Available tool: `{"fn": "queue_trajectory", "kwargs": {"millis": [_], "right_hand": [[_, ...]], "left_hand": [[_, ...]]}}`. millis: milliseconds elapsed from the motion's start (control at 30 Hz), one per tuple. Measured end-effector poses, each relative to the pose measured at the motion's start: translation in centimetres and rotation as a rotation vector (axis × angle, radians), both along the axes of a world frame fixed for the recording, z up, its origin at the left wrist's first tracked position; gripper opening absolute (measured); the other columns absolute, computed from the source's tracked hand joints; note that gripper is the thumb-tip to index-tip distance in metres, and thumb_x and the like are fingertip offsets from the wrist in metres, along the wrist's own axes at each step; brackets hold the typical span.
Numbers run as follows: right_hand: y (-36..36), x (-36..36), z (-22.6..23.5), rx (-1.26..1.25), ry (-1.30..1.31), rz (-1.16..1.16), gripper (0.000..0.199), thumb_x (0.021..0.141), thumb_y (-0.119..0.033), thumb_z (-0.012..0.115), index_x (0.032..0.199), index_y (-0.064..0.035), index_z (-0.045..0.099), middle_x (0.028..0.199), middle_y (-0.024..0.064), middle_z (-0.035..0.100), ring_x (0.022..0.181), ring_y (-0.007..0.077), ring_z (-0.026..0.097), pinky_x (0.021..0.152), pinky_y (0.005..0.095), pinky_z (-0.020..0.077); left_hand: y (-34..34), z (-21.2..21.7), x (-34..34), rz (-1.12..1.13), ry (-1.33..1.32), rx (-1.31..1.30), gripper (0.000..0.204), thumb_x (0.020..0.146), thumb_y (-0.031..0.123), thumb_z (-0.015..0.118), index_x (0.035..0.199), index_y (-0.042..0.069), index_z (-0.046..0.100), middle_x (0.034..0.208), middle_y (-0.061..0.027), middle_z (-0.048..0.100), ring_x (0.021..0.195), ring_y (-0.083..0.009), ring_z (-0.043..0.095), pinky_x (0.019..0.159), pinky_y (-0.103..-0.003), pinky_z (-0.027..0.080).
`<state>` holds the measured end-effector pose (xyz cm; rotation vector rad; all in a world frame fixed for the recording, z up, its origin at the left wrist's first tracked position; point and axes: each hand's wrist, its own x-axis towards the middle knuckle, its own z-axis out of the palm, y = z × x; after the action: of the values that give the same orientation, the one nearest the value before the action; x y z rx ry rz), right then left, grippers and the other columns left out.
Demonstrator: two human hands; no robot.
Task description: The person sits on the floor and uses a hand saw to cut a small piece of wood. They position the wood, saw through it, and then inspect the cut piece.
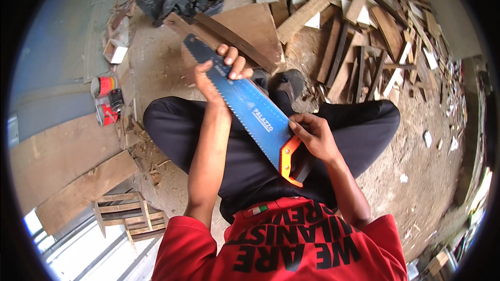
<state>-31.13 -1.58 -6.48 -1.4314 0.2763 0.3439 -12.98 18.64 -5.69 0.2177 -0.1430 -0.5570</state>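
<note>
A hand saw (245,99) with a blue blade and an orange and black handle lies slantwise above my lap, its toothed edge toward my left and its narrow tip pointing away. My left hand (221,70) grips the blade near the tip, with the thumb at the toothed edge and the fingers curled over the opposite edge. My right hand (315,135) pinches the blade's back edge close to the handle, thumb and fingers closed on it. The handle's grip opening has no fingers in it.
Scrap wood (359,57) is heaped at the far right. Ahead lie a brown board (250,26), a dark wooden strip (237,41) and a black plastic bag (179,2). Several cans (107,99) stand at the left, above a small slatted wooden frame (130,213). My crossed legs (359,130) surround the saw.
</note>
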Motion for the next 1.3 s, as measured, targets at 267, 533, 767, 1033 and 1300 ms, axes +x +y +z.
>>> {"fn": "queue_trajectory", "kwargs": {"millis": [267,533,767,1033,1300], "right_hand": [[0.5,0.0,-0.2,0.118,-0.051,-0.07,0.015,0.094,-0.005,0.063,0.107,0.0012,0.063,0.089,-0.0016,0.062,0.081,0.0038,0.053,0.073,0.0198,0.0442],[0.7,-0.5,-0.7,0.108,-0.087,-0.122,0.014,0.093,-0.002,0.063,0.106,0.0017,0.064,0.091,-0.001,0.064,0.08,0.0035,0.055,0.072,0.0194,0.0446],[1.0,-0.7,-1.1,0.087,-0.097,-0.17,0.007,0.093,-0.003,0.064,0.097,0.0017,0.064,0.091,0.0017,0.064,0.086,0.0057,0.056,0.079,0.0225,0.0463],[0.7,0.4,-0.4,0.289,-0.107,-0.175,0.022,0.089,-0.002,0.06,0.111,-0.0002,0.058,0.099,0.0017,0.06,0.094,0.0091,0.055,0.085,0.0241,0.0437],[2.5,7.1,2.2,0.478,-0.094,-0.148,0.023,0.089,-0.01,0.053,0.108,0.0021,0.058,0.097,0.004,0.06,0.092,0.0126,0.056,0.085,0.0268,0.0437]], "left_hand": [[0.1,0.3,-0.6,0.075,0.028,0.117,0.038,0.078,0.034,0.06,0.104,0.009,0.048,0.101,-0.0074,0.049,0.093,-0.0245,0.056,0.084,-0.047,0.051],[-0.3,-0.5,-0.4,0.037,-0.006,-0.022,0.038,0.079,0.034,0.06,0.104,0.008,0.049,0.096,-0.0061,0.049,0.091,-0.0224,0.056,0.093,-0.047,0.052],[-0.4,-0.7,-0.2,0.046,-0.016,-0.012,0.038,0.077,0.035,0.06,0.101,0.009,0.049,0.094,-0.0047,0.049,0.092,-0.022,0.055,0.095,-0.048,0.051],[-0.6,0.1,-0.5,0.047,-0.017,-0.004,0.035,0.076,0.034,0.06,0.099,0.011,0.048,0.096,-0.0044,0.051,0.109,-0.0249,0.056,0.104,-0.056,0.045],[-0.5,0.9,-0.6,0.012,-0.049,0.039,0.036,0.074,0.038,0.06,0.096,0.013,0.048,0.096,-0.0037,0.051,0.11,-0.0243,0.056,0.102,-0.062,0.044]]}}
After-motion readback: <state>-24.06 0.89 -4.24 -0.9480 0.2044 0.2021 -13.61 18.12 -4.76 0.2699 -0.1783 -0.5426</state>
